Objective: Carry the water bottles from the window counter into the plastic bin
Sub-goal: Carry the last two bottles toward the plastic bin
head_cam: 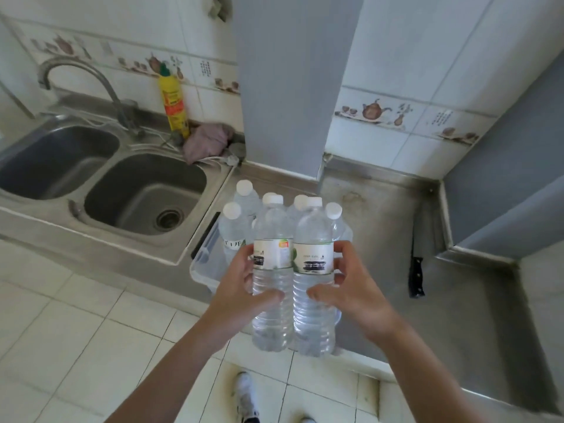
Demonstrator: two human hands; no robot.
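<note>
Bottles point(241, 230) hide most of the bin point(203, 264) (its base unseen).

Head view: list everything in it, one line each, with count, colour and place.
held bottles: two, clear, white caps, one per hand
bottles in bin: at least four, clear, behind the held pair
plastic bin: one, clear, on counter by sink
sink: double, steel, left
tap: one, steel, behind sink
detergent bottle: one, yellow, by wall
cloth: one, pinkish, behind sink
knife: one, black handle, counter right
shoes: white, floor
left hand: grips left bottle
right hand: grips right bottle
</note>
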